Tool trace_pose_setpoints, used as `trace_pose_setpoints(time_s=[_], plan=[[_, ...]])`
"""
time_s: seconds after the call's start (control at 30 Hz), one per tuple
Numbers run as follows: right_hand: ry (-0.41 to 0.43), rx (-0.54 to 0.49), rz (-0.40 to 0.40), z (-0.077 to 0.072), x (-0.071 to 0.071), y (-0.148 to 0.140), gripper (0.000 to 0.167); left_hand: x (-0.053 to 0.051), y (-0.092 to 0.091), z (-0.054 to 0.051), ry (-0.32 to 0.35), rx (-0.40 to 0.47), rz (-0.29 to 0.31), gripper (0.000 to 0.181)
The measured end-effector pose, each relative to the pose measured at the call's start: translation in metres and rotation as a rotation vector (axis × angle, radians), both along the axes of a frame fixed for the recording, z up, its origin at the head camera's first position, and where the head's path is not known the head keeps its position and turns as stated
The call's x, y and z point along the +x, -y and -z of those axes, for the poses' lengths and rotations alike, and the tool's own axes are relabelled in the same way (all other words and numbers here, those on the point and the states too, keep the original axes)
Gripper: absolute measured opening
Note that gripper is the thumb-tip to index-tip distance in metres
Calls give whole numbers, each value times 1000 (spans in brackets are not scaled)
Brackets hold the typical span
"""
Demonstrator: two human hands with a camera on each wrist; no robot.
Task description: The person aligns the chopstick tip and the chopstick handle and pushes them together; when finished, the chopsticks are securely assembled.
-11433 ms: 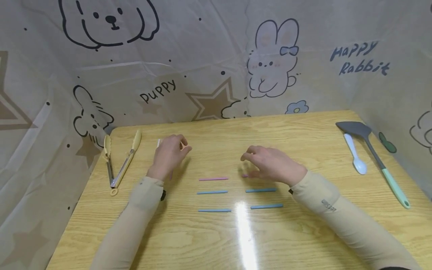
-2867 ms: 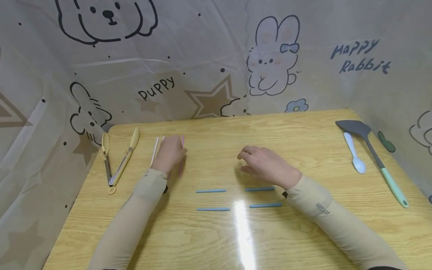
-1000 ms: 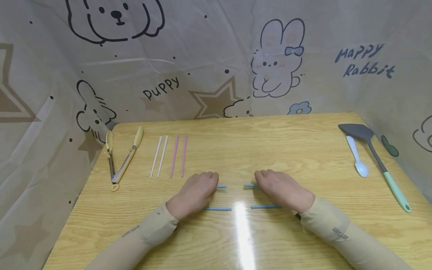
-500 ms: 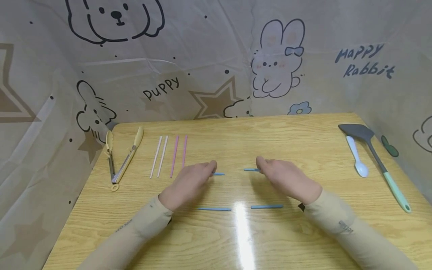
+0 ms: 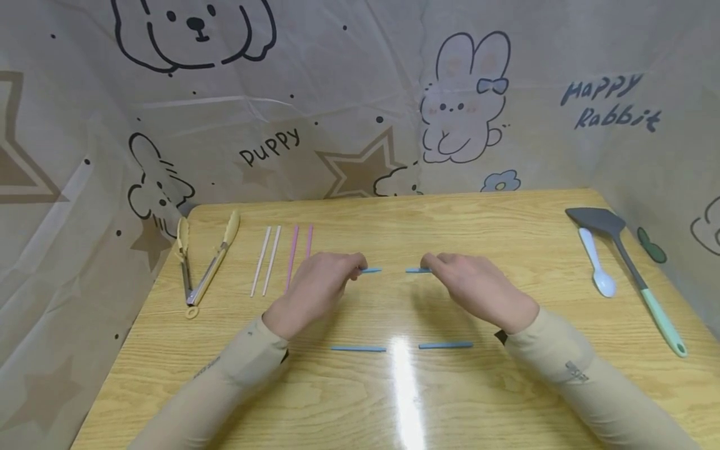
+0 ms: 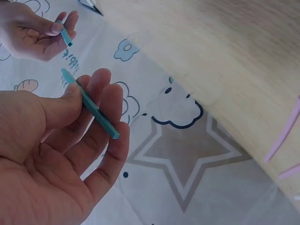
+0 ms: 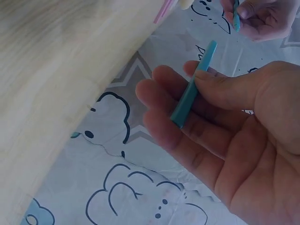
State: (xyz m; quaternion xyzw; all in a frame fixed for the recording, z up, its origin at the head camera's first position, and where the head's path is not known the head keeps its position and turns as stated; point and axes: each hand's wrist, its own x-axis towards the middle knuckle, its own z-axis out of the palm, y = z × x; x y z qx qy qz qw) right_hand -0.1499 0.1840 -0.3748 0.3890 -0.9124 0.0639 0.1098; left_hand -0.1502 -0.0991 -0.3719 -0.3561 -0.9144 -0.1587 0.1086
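My left hand (image 5: 315,281) pinches a short blue chopstick piece (image 6: 93,110) between thumb and fingers, above the table. Opposite it, my right hand (image 5: 478,287) pinches a second blue chopstick piece (image 7: 194,89) the same way. In the head view the two held pieces point at each other, nearly in line, with a gap between their ends. Two more blue pieces lie nearer on the table, one at left (image 5: 358,349) and one at right (image 5: 445,345). Beyond my left hand lie two long pink chopsticks (image 5: 292,256), partly covered by that hand, and two white chopsticks (image 5: 271,261).
Tongs (image 5: 210,269) with cream tips lie spread at the table's left edge. On the right are a pale blue spoon (image 5: 596,262) and a grey spatula (image 5: 630,262) with a green handle end. A printed cloth (image 5: 349,94) stands behind the wooden table (image 5: 315,406).
Pink pieces have left the table's middle; two long pink chopsticks now lie at left. Both hands took hold of the farther blue pieces, lifted them and brought them level.
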Motion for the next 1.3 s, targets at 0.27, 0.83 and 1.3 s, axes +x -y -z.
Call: trace_pose_setpoints(time_s=[0.27,0.83,1.3], plan=[[-5,-7,0,-12,1,3,39,1,-5,-6,-8,-14,-30,19],[13,-29,-19,-22,5,13,35,3,-11,-8,-51,-24,-9,13],[31,-24,-41,-21,4,17,32,6,-14,-8,-64,0,17,9]])
